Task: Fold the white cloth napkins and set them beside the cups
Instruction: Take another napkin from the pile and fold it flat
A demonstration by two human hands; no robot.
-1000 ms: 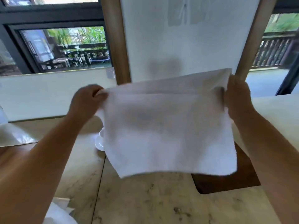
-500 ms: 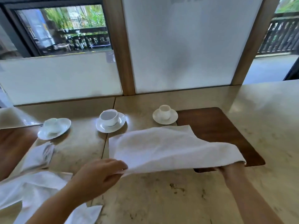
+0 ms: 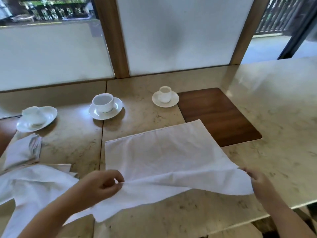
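Observation:
A white cloth napkin (image 3: 164, 157) lies spread on the marble table (image 3: 274, 117), its far edge flat and its near edge lifted. My left hand (image 3: 101, 184) pinches the near left part of it. My right hand (image 3: 257, 181) pinches the near right corner. Three white cups on saucers stand behind it: a left cup (image 3: 33, 115), a middle cup (image 3: 103, 103) and a right cup (image 3: 165, 94). A folded napkin (image 3: 22, 152) lies in front of the left cup. More loose white cloth (image 3: 34, 186) is heaped at the near left.
A dark wooden inlay (image 3: 216, 114) sits in the tabletop under the napkin's far right corner. Frosted glass panels and a wooden post (image 3: 113, 36) rise behind the table. The table's near right edge (image 3: 257, 219) drops off close to my right arm.
The napkin came down from being held up in the air onto the table. Both hands dropped toward me with its near edge, and the cloth now lies flatter.

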